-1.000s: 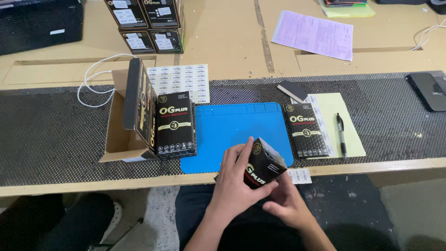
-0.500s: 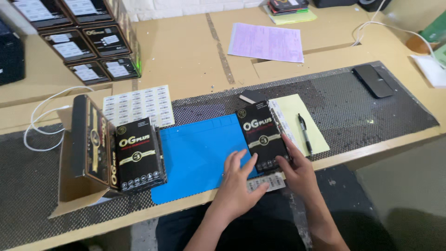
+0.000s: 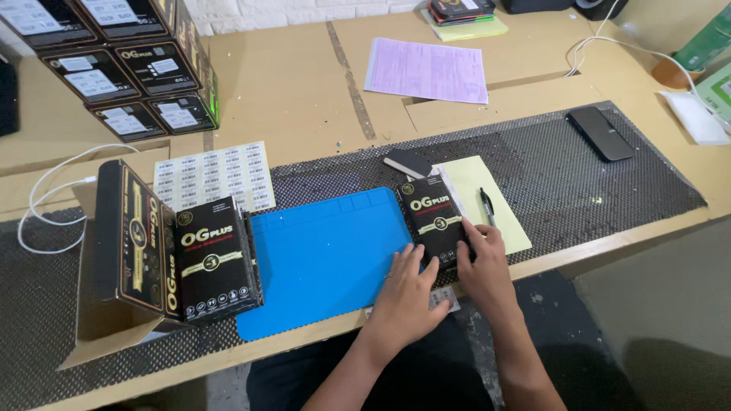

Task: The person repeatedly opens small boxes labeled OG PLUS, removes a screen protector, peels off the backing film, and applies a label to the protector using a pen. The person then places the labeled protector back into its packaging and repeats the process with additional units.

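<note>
Both hands — left hand (image 3: 407,293), right hand (image 3: 480,262) — rest flat, fingers spread, on the near end of the black box (image 3: 435,221); it looks light, stiff — best gripped by its side edges.

So my bench (image 3: 304,84) is a plain tan top with a black mesh mat (image 3: 609,186) running along the front edge. On the mesh I've got a blue mat (image 3: 327,259), a yellow sheet (image 3: 487,198) with a pen (image 3: 487,205) on it, a dark phone (image 3: 601,133), and an open carton (image 3: 114,304) off to the left with black boxes (image 3: 217,259) standing in it. Straight on the tan top: a label sheet (image 3: 213,175), a purple paper (image 3: 426,70), a stack of black boxes (image 3: 129,68) back left, and a white cable (image 3: 46,198).
</note>
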